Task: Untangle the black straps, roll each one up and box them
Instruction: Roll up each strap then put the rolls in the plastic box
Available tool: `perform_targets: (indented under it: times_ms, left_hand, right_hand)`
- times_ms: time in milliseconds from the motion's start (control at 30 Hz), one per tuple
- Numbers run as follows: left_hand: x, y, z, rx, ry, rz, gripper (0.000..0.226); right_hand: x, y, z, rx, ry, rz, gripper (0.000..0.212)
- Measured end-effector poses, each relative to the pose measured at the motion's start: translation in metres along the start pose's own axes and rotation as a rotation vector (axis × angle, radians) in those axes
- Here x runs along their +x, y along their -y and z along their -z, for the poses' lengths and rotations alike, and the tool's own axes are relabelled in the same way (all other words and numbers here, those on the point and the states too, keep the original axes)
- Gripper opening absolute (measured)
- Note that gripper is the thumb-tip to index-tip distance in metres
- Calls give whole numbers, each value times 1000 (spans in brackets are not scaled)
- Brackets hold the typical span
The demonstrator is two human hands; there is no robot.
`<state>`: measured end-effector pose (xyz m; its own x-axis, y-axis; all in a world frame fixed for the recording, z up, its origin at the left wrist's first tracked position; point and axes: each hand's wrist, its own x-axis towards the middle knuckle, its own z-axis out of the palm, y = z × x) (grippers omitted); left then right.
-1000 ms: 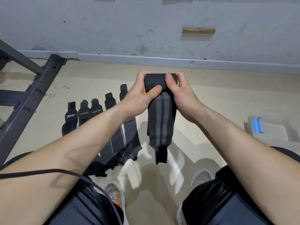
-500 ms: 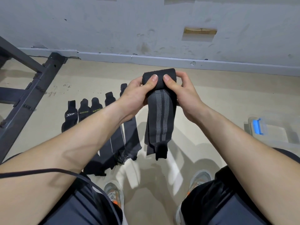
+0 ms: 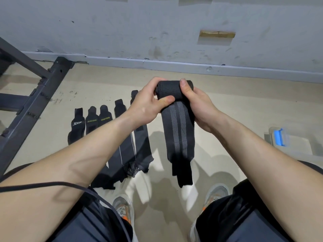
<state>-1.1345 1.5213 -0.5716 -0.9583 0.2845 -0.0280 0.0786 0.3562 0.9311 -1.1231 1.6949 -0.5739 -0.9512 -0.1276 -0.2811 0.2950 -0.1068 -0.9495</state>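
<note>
Strap (image 3: 179, 135) half rolled, held above a beige floor (image 3: 244, 110): left hand (image 3: 146, 104) and right hand (image 3: 198, 106) both grip the roll (image 3: 170, 89) at its top, thumbs pressed on it, while the grey-striped tail hangs free between the knees. More straps (image 3: 125, 137) lie side by side at left; a clear box (image 3: 293, 145) sits far right.

A single head-worn wide-angle camera looks forward and down at the nearby floor (image 3: 244, 109) and wall (image 3: 122, 23).
</note>
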Motion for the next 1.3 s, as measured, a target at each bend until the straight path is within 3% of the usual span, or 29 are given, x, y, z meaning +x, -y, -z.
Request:
perform_targets:
  times_ms: [133,300,367,567,700,867,1133,1300]
  left_hand:
    - [-3,-5,-3,-217,21,155,38]
    - [-6,-16,-2,-539,112,400,32]
    - [-6,-19,-2,-550,128,390,33]
    - [-6,-12,-2,-528,22,281,10]
    - [-3,-5,2,-462,-33,246,32]
    - [-2,5,-1,-239,-56,152,44]
    - [-6,-10,-2,-476,82,415,35]
    - [-5,-8,-2,-497,15,328,15]
  right_hand:
    - [1,-3,1,36,-27,32,61]
    - [0,-6,5,33,-24,87,36]
    - [-1,-7,5,14,-1,94,36]
    - [-3,-3,4,-23,35,24,36]
    - [-1,-5,2,-47,20,-57,45]
    - [3,-6,2,-19,12,-5,51]
    - [4,-10,6,68,23,49,32]
    - [2,-9,5,89,56,47,37]
